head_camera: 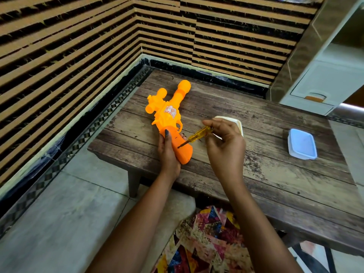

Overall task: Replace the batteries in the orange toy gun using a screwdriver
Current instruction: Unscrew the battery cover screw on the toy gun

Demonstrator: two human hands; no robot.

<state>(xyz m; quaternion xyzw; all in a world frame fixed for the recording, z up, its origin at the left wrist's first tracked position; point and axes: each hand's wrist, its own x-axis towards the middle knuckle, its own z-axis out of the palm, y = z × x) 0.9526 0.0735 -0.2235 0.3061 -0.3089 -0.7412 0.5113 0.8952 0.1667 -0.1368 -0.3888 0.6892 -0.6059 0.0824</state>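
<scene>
Most of the job's left, I reckon: orange toy gun [167, 113] lies on the table [256, 174], left hand [167, 154] gripping its handle, right hand [224, 146] pinching the yellow screwdriver [199, 134], tip against the handle, cover seemingly on, no batteries swapped yet.

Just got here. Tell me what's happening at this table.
A person is working on the orange toy gun, which lies on the table. The left hand grips its handle, while the right hand holds a yellow screwdriver with the tip set against the handle. A white container sits behind the right hand and a pale blue container farther right. No batteries are in view.
</scene>
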